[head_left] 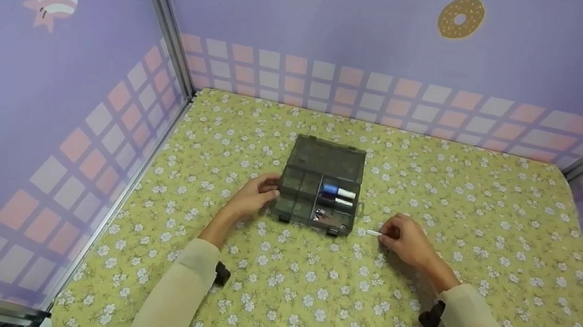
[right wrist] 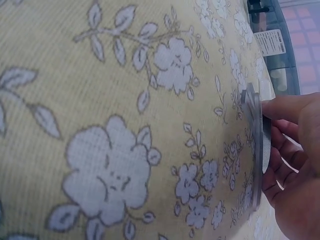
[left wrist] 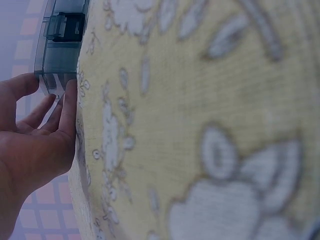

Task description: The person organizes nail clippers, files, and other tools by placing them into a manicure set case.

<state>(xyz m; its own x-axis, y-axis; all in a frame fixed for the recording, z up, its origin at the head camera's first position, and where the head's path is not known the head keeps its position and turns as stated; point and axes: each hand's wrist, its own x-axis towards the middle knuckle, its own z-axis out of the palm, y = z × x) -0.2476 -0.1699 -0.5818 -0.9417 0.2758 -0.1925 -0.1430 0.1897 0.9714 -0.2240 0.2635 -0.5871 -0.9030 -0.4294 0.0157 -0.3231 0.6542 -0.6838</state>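
A smoky see-through compartment box (head_left: 295,206) lies on the cloth with its lid (head_left: 328,158) folded back. In its right part lie a blue-bodied bottle with a white cap (head_left: 345,194), a darker bottle with a silvery cap (head_left: 343,203) and a pinkish metal item (head_left: 328,220), too small to make out. My left hand (head_left: 255,196) touches the box's left side with its fingertips; the left wrist view shows the thumb and fingers against the wall. To the right of the box, my right hand (head_left: 407,241) pinches a grey metal nail clipper (right wrist: 258,145) just above the cloth.
A yellow flowered cloth (head_left: 304,296) covers the surface. Purple patterned panels (head_left: 383,37) stand at the back and sides, joined by metal posts (head_left: 168,18). A label (right wrist: 270,42) shows on the box's side.
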